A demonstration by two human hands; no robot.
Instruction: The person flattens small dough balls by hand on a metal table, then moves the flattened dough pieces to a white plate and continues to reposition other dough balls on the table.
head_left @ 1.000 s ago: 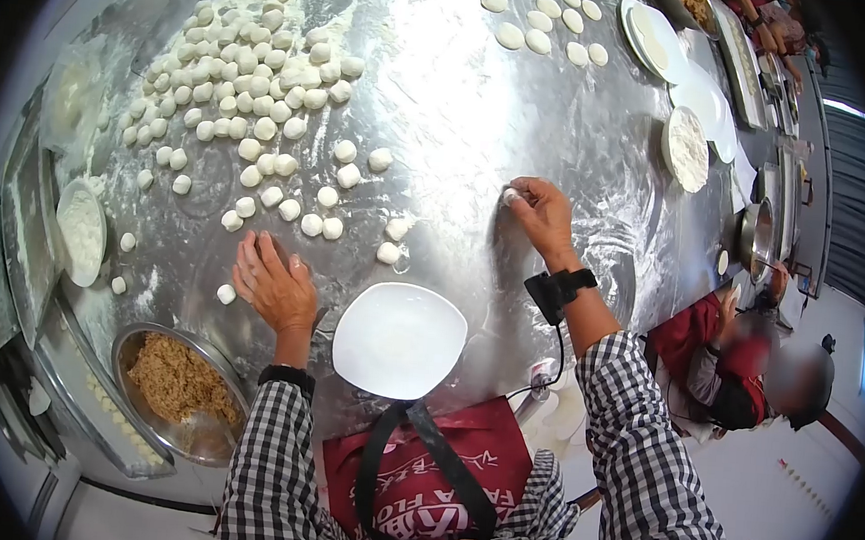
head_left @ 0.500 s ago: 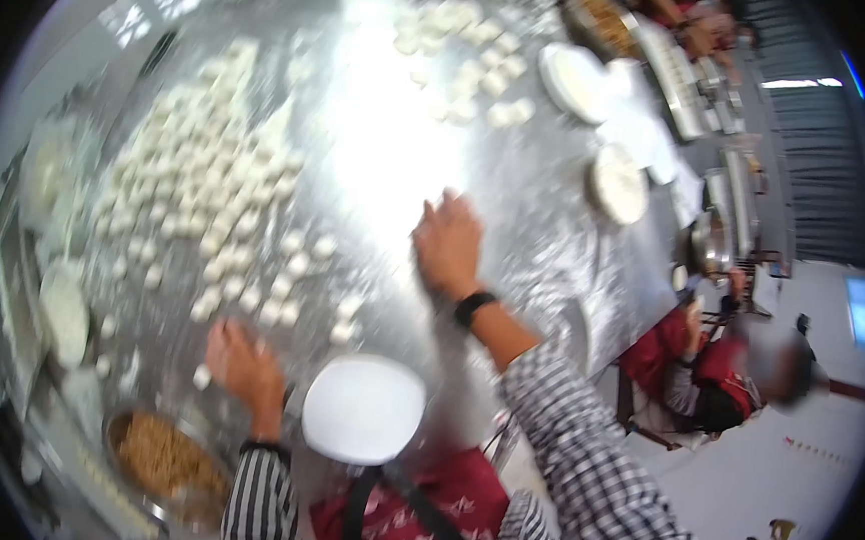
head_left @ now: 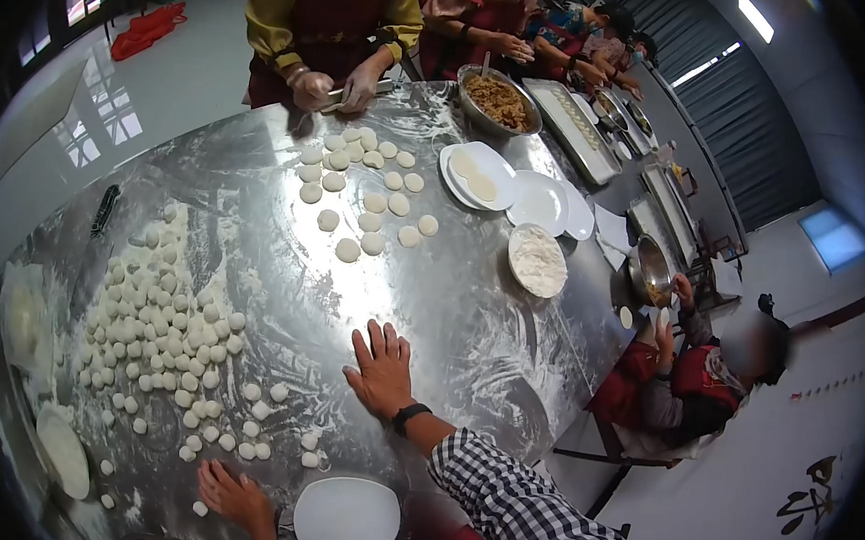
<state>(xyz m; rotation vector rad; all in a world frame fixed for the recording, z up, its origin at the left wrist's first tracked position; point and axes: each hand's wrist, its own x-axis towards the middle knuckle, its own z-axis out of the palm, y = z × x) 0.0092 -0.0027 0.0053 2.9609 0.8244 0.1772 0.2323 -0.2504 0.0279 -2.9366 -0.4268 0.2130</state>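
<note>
My right hand rests palm down on the floury steel table, fingers spread, holding nothing. Near the table's front edge lies my left hand, fingers stretched out on the surface, with a single dough piece just to its left. Whether anything is under its palm is hidden. A white rounded-square plate sits to the right of my left hand. Beyond that hand, many small dough balls cover the left of the table in a floured heap. A few stray dough balls lie between my hands.
Flattened dough rounds lie farther back. At the right are a flour bowl, white plates, a bowl of filling and a long tray. A co-worker's gloved hands hold a stick-like tool; another person sits right.
The view has tilted up, showing more of the far side and the co-workers. Both hands appear lower in the picture. My right hand's fingers are now plainly spread.
</note>
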